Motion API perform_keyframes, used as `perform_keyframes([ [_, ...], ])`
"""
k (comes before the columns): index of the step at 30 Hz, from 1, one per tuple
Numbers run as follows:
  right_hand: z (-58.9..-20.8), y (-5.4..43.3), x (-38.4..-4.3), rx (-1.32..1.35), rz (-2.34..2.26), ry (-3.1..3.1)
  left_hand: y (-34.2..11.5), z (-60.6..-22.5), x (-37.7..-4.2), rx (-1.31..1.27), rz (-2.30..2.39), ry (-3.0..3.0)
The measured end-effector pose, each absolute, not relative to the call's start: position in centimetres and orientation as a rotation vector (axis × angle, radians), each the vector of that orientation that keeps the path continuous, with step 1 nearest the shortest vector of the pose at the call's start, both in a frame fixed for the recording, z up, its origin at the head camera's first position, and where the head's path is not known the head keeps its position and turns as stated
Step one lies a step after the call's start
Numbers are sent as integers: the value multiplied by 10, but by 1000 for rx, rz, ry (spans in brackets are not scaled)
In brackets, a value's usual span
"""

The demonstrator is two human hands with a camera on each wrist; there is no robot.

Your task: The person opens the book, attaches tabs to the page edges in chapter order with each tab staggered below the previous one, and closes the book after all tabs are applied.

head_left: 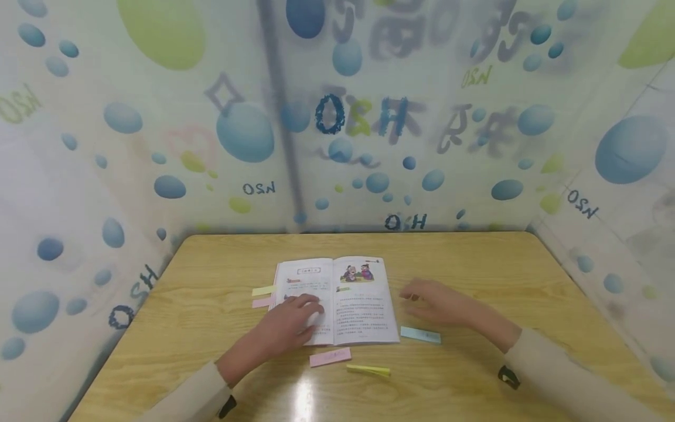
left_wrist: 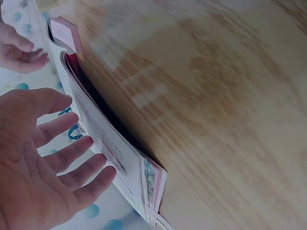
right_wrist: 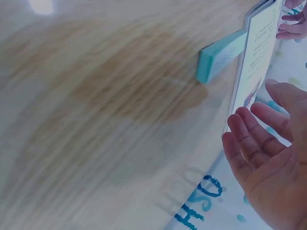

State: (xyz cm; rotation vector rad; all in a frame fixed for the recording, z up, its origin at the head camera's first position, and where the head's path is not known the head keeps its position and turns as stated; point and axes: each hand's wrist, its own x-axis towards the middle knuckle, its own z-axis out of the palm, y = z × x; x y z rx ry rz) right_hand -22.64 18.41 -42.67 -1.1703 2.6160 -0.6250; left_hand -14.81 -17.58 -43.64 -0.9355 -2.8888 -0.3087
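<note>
An open book (head_left: 364, 313) with printed text and a small colour picture lies on the wooden table. My left hand (head_left: 292, 322) rests on its left page, fingers spread and slightly bent; in the left wrist view the left hand (left_wrist: 53, 158) shows an unfilled palm. My right hand (head_left: 435, 302) is beside the book's right edge, blurred, with loosely bent fingers; the right wrist view shows that hand (right_wrist: 268, 148) holding nothing. Just below it lies a blue sticky-note pad (head_left: 420, 334). A yellow tab (head_left: 263, 291) and a pink tab (head_left: 262, 303) stick out from the book's left edge.
In front of the book lie a pink sticky-note pad (head_left: 330, 357) and a yellow sticky-note strip (head_left: 368, 370), on the wooden table (head_left: 211, 275). Walls printed with blue and green bubbles (head_left: 245, 133) enclose the table's back and sides.
</note>
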Motion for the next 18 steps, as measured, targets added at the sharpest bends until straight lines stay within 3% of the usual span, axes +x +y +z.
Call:
perform_keyframes([
  [18,-436,214,-217,-1242,-582,2577,-179,-437,-145,-879,-315,-2975],
])
